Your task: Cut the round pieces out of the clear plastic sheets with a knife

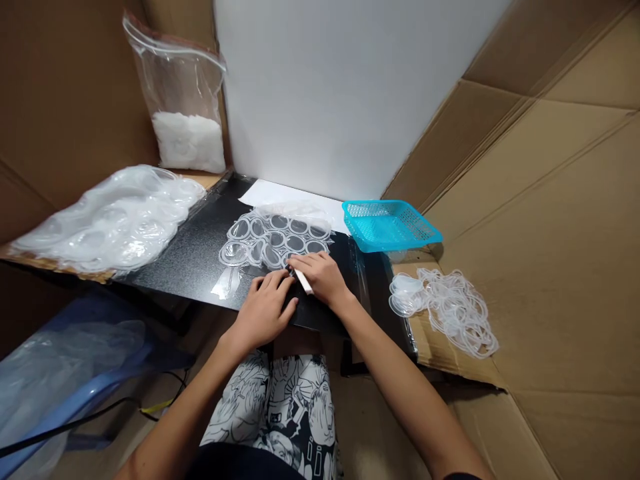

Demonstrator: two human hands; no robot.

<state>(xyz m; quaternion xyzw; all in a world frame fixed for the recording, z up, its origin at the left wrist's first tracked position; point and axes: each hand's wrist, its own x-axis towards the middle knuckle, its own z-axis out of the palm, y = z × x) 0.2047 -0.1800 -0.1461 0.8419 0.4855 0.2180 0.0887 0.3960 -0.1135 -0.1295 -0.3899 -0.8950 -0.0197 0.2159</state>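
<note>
A clear plastic sheet with rows of oval cut-outs lies on the black tabletop in front of me. My right hand is closed around a slim white-handled tool, its dark front end at the near edge of the sheet. What kind of tool it is, I cannot make out. Just left of it, my left hand rests with fingers stretched out, fingertips at the sheet's near edge. A small piece of clear film sits by the table's front edge.
A stack of clear plastic sheets covers the left side, below a zip bag of white material. White paper lies behind. To the right are a blue basket, loose oval pieces and tangled plastic rings. Cardboard walls enclose the sides.
</note>
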